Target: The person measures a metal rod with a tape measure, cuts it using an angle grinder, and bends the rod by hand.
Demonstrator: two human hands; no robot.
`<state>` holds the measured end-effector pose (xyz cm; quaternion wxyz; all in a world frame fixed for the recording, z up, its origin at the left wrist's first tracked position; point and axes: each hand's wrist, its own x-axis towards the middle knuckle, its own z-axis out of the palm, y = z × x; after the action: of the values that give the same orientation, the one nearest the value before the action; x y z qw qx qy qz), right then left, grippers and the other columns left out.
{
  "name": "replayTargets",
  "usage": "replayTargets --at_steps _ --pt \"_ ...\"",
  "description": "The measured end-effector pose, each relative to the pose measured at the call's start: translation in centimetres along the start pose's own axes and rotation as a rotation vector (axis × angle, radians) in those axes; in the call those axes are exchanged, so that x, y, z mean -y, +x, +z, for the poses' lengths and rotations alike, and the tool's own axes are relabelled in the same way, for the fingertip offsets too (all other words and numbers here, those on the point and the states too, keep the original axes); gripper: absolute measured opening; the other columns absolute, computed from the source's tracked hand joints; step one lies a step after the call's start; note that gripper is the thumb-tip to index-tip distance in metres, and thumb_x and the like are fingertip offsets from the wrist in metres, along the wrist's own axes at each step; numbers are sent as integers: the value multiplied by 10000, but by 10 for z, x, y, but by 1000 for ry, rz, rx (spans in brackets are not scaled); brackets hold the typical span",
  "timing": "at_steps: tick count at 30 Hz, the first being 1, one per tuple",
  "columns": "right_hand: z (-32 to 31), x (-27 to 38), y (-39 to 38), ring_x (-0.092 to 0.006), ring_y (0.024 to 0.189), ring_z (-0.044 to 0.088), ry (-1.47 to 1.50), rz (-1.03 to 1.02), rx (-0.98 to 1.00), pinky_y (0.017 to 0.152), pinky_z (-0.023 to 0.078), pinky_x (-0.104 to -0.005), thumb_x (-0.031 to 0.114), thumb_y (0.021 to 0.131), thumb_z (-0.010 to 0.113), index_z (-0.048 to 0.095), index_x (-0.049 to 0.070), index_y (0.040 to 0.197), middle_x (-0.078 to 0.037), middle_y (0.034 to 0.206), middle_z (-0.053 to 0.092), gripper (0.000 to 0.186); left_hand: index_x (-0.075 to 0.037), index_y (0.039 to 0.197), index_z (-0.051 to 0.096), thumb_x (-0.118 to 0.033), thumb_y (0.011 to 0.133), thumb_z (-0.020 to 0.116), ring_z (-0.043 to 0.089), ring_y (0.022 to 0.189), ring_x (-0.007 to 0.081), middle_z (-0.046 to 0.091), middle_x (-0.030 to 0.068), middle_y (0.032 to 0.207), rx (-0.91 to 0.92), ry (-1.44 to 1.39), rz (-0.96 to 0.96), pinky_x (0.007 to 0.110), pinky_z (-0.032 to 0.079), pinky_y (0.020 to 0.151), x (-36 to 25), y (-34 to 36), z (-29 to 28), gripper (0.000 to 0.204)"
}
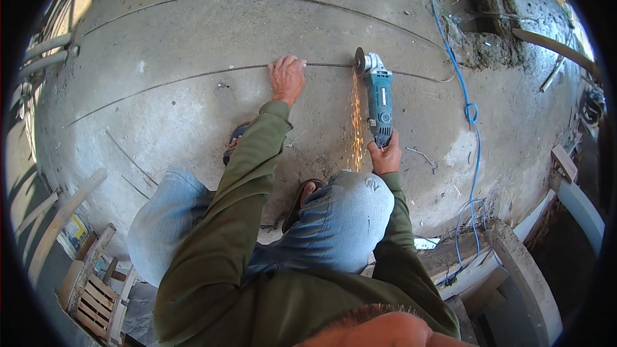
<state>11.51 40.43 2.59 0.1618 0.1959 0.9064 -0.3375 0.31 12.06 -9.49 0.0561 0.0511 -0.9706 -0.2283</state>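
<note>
On the concrete floor (193,38), the metal rod (328,65) meets the angle grinder (380,99) at its disc (360,63). Left hand (286,81) has its grip closed on the rod; right hand (387,156) has the tool's tail clamped. I'd press lightly, stay square, get that knee (357,202) clear of the sparks (356,128).

Your left hand (286,79) covered a bit of the thin rod (329,64), and your right hand (387,156) hid the back end of the grinder (379,99). You couldn't tell how deep the disc (359,63) had gone into the thin rod. The sparks (357,122) were just blurry streaks. Your left sleeve (250,160) hid part of one sandal (239,132). The top edge cut off the blue cord (450,51).
</note>
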Motion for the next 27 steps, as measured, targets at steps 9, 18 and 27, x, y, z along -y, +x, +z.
replayTargets --at_steps 9,18,27 --pt "-7 16 -6 -344 724 642 19 134 52 706 501 -407 222 682 663 506 33 1198 -206 811 638 572 -168 852 693 -185 798 641 552 957 227 605 -12 922 11 -6 -8 439 381 830 -3 2 -4 77" --pt "3 -7 -4 -396 760 656 -37 -71 -44 697 507 -438 235 690 679 449 41 1269 -232 830 648 653 -171 851 694 -195 801 641 552 957 227 604 -16 924 17 -12 -12 453 377 832 -2 2 -2 77" --pt "1 -6 -2 -410 768 653 -46 -49 -30 700 509 -444 223 685 679 446 26 1269 -244 839 645 659 -185 917 709 -186 817 634 553 978 238 616 -12 951 72 3 -22 434 386 836 -2 3 -5 125"
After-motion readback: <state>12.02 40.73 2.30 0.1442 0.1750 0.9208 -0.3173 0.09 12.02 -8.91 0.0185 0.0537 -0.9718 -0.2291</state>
